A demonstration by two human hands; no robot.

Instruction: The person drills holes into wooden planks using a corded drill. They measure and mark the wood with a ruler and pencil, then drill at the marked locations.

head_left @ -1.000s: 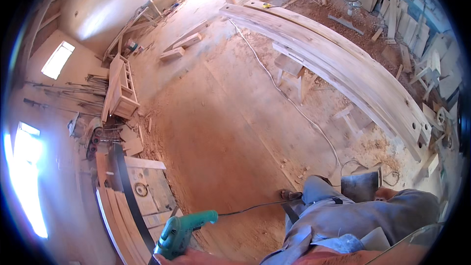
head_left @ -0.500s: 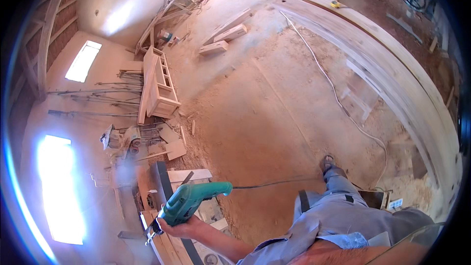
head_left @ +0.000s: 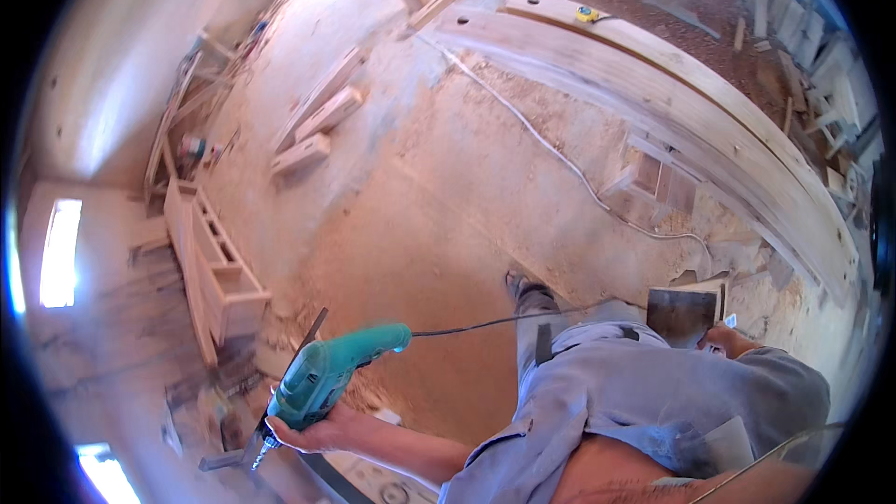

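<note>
My left hand point(head_left: 313, 431) is wrapped around the front part of a green power drill point(head_left: 322, 375). The drill's handle points right and its black cord trails from it across to my right side. A metal drill bit point(head_left: 262, 455) sticks out of the chuck toward the lower left, and a dark flat bar crosses behind the tool body. At my right side, my right hand point(head_left: 730, 342) appears curled beside a dark-faced wooden box point(head_left: 684, 315). A small pale thing shows at its fingers, too small to name.
Long thick wooden beams point(head_left: 653, 84) curve along the right, with a yellow tape measure point(head_left: 586, 14) on one. A white cable point(head_left: 551, 147) crosses the dusty floor. A wooden frame point(head_left: 219, 266) stands at the left. Short timber blocks point(head_left: 327, 114) lie farther off.
The view has swung to the right, so the left wall and workbench have slid toward the left and lower edge. My right hand has come into sight. The drill stays in my left hand.
</note>
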